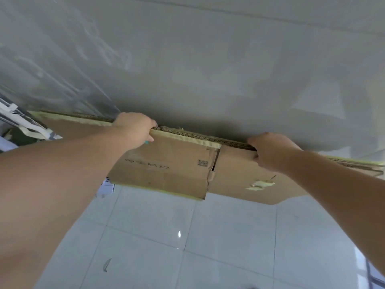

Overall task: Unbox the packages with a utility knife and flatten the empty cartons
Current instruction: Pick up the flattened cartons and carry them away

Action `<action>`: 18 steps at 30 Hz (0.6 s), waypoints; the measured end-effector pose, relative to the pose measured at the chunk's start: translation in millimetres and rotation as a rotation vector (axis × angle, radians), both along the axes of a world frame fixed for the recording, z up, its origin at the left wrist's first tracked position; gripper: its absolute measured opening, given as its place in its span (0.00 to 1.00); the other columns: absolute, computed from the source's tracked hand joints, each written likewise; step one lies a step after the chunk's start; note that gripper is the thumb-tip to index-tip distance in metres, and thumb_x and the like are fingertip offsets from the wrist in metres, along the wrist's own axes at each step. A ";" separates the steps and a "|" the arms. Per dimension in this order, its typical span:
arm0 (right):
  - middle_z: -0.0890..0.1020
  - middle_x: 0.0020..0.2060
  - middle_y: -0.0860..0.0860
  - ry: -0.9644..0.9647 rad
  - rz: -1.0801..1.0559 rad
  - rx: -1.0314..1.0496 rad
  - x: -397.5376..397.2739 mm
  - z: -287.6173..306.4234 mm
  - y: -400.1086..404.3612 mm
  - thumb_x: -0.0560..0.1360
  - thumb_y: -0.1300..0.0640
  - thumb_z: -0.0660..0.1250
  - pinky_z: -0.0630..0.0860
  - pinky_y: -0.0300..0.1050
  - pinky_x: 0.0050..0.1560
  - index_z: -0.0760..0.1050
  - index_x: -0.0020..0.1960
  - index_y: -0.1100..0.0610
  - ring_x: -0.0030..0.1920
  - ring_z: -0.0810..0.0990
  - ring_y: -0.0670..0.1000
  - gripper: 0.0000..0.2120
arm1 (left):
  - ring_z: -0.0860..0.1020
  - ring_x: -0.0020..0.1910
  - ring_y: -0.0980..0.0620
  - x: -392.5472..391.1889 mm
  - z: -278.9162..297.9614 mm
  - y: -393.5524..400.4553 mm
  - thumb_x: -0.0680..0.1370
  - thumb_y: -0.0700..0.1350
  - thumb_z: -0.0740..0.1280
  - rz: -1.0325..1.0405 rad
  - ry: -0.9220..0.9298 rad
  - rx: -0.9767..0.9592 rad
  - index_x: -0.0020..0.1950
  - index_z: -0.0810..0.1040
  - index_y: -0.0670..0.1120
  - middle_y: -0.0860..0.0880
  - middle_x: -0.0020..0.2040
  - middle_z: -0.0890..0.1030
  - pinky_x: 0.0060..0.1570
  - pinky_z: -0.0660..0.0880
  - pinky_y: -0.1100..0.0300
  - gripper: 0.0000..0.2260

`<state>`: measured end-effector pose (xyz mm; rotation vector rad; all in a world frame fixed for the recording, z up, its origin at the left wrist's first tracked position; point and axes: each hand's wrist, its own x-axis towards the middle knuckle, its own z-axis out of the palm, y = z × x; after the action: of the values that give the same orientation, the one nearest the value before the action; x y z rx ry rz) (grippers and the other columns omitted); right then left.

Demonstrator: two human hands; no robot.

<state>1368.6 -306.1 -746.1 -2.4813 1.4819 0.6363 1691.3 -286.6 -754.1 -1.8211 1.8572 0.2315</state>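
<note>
A flattened brown carton with yellowish tape along its edges stands upright close to a grey wall, its lower edge above the tiled floor. My left hand grips the carton's top edge left of centre, fingers over the far side and thumb on the near face. My right hand grips the same top edge further right. A torn strip of tape hangs on the right panel. No utility knife is in view.
Glossy white floor tiles lie below the carton. A white and dark cloth item lies at the far left beside the carton's end. A small scrap lies on the floor near the bottom left.
</note>
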 end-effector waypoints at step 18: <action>0.79 0.48 0.55 -0.050 -0.111 -0.187 -25.8 -2.9 -11.5 0.77 0.50 0.63 0.67 0.45 0.39 0.72 0.52 0.55 0.48 0.78 0.59 0.09 | 0.76 0.52 0.39 -1.0 -12.8 -8.4 0.72 0.47 0.73 0.037 0.170 -0.424 0.59 0.76 0.43 0.42 0.52 0.79 0.48 0.72 0.50 0.18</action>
<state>1342.9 -317.7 -749.0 -2.5056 1.7171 0.4307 1690.3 -295.0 -766.9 -2.1744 2.1139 0.0018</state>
